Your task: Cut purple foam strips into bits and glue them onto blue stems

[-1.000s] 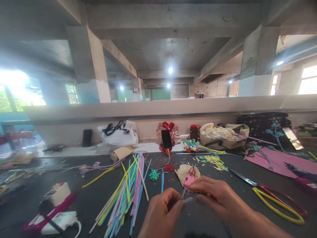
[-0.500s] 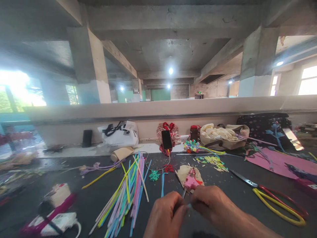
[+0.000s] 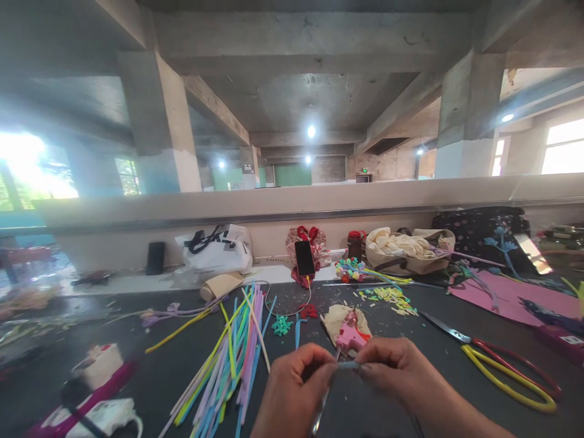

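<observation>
Between both hands runs a short pale blue stem [image 3: 347,365], which looks like a piece of pipe cleaner. My left hand [image 3: 296,386] pinches its left end between thumb and fingers. Its right end is pinched in the fingertips of my right hand [image 3: 396,368]. A thin shiny metal piece [image 3: 320,413] shows below my left hand; I cannot make out what it belongs to. Just beyond the hands, a pink glue gun [image 3: 350,337] lies on a crumpled beige pad [image 3: 332,319]. To the left lies a heap of pastel pipe cleaners [image 3: 223,365].
Large scissors [image 3: 472,344] with red and yellow handles lie at right. Cut green bits [image 3: 281,325] and yellow bits [image 3: 390,299] are scattered farther back. A phone [image 3: 305,258] on a cable leans at the back. A power strip [image 3: 103,389] is at front left; pink sheet [image 3: 497,301] at right.
My hands have drawn slightly apart and turned, so the pale blue stem between them now shows more. The metal piece has come into view below my left hand. The view has shifted slightly.
</observation>
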Demonstrator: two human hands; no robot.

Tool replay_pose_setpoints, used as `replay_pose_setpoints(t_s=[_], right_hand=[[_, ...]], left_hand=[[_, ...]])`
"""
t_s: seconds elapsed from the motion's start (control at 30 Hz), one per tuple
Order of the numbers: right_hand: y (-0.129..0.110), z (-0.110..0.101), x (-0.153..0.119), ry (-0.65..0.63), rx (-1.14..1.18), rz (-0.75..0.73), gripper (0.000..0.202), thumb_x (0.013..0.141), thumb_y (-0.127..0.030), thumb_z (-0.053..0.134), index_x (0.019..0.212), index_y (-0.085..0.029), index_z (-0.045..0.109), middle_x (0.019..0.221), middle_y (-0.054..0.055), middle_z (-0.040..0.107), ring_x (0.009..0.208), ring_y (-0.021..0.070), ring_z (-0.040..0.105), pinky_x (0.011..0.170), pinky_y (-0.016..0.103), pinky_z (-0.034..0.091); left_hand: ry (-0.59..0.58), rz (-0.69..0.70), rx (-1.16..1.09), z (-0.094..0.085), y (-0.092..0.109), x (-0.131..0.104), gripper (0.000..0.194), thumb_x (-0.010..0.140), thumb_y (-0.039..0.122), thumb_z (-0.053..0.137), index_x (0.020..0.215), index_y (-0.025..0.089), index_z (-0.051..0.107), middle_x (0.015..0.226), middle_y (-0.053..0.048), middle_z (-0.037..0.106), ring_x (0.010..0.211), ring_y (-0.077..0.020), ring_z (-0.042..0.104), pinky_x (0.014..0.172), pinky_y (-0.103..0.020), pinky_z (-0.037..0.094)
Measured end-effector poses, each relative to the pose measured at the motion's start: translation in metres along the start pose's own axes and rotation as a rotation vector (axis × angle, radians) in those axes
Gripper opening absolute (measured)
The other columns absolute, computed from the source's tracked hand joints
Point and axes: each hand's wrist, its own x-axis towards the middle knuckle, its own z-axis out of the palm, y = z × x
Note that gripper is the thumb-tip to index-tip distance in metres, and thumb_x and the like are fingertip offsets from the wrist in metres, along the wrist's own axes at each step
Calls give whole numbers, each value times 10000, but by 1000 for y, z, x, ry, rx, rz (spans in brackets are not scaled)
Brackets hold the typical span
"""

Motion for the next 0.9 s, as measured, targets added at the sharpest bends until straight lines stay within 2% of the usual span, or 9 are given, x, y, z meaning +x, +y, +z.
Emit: replay_pose_setpoints(t_s=[0.1,0.17,0.27,0.33,0.53,0.73,0.8,0.9], right_hand=[[-1,13,4,51,109,-86,214,728,-343,550,778,-167,660,521,-38,495,427,58,374,420,175,298],[-3,21,7,97,4,-227,204,747,-328,541,817,-180,663,589,-12,549,489,77,441,471,186,342],[-6,24,12,85,-253,-444,209,808,-262,467,864,-192,656,684,27,601,623,109,522,573,203,389],[-6,22,13,58,-365,-499,239,833,-214,415,909,-190,640,715,40,606,652,110,537,593,200,400],[2,20,11,132,-562,-574,220,839,-203,417,907,-161,621,682,49,590,593,104,536,533,184,399],[0,23,11,151,-672,-643,190,839,-171,393,838,-142,582,642,38,581,555,101,514,504,181,377],[1,24,11,153,-647,-603,152,835,-167,399,817,-150,549,655,24,582,566,96,512,515,175,375],[1,24,11,168,-586,-460,67,814,-159,433,789,-170,494,619,-17,566,532,81,494,498,164,361]], left_hand=[[29,-89,-274,2,-2,5,185,636,346,571,657,165,542,432,72,465,338,-51,358,357,-170,259],[62,-120,-351,3,-3,7,200,619,356,584,658,168,525,451,66,494,319,-49,376,324,-161,244],[83,-149,-358,4,-8,9,211,588,353,609,627,154,549,433,63,496,312,-43,379,316,-155,237],[73,-157,-381,4,-14,10,214,555,337,635,578,139,559,408,67,478,311,-26,348,332,-152,226],[32,-184,-510,8,-34,13,334,399,336,731,608,118,588,458,33,536,381,-40,391,401,-173,234],[-14,-244,-544,14,-34,12,343,433,396,719,595,136,564,391,67,450,327,-29,302,376,-187,160],[-4,-233,-567,17,-33,11,289,471,369,703,577,146,554,380,78,422,324,-27,288,377,-185,154],[45,-184,-657,21,-32,11,251,496,324,688,521,153,506,393,79,412,355,-24,297,396,-172,168]])
